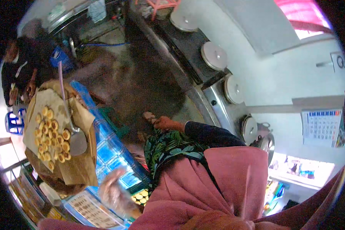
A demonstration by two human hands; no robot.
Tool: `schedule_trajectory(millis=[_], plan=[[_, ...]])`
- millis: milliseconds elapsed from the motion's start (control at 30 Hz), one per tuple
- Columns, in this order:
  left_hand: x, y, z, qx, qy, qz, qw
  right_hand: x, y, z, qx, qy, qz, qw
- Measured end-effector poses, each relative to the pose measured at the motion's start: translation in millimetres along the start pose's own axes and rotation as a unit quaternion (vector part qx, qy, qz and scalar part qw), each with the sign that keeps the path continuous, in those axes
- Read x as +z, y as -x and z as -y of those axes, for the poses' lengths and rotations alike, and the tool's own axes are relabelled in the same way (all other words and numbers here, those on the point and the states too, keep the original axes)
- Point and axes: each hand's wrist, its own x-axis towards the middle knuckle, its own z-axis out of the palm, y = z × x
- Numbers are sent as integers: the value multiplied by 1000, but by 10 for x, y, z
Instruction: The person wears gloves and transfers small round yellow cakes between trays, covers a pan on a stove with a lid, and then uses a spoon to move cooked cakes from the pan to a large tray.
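My left hand [117,193] is over the near end of the blue checked tablecloth [107,143]. It looks wrapped in clear plastic, and motion smears its fingers. Close beside it, pale round pieces [141,197] lie in a tray partly hidden by my clothing. My right hand [168,124] is in front of my leaf-patterned garment, fingers curled; whether they hold anything I cannot make out. To the left, small golden round cakes [50,136] are spread on brown paper [80,166]. A long-handled metal turner [78,142] rests on the paper beside them.
Another person [21,73] sits at the far left, hands near the paper. A stove counter with lidded pots [214,56] runs along the right wall, where a calendar [322,126] hangs. A blue plastic stool [14,122] stands left; a printed sheet [92,211] lies near.
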Motion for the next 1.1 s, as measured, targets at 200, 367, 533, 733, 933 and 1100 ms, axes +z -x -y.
schedule_trajectory(millis=[200,367,533,733,933,1100], plan=[[669,-244,83,-75,89,46,992,-583,766,-1477,307,105,-159,932],[1198,-449,441,-183,167,-13,969,-1755,2122,-2382,352,238,-468,775],[1868,-801,658,-193,168,-11,967,-2879,3200,-3018,485,286,-495,662],[3133,-1181,856,-240,231,71,940,-3371,3416,-3429,458,370,-537,604],[4344,-1420,822,-348,270,147,886,-3393,3809,-3988,477,345,-486,646],[4495,-1630,938,-370,191,95,904,-3299,4518,-3709,493,223,-560,627]])
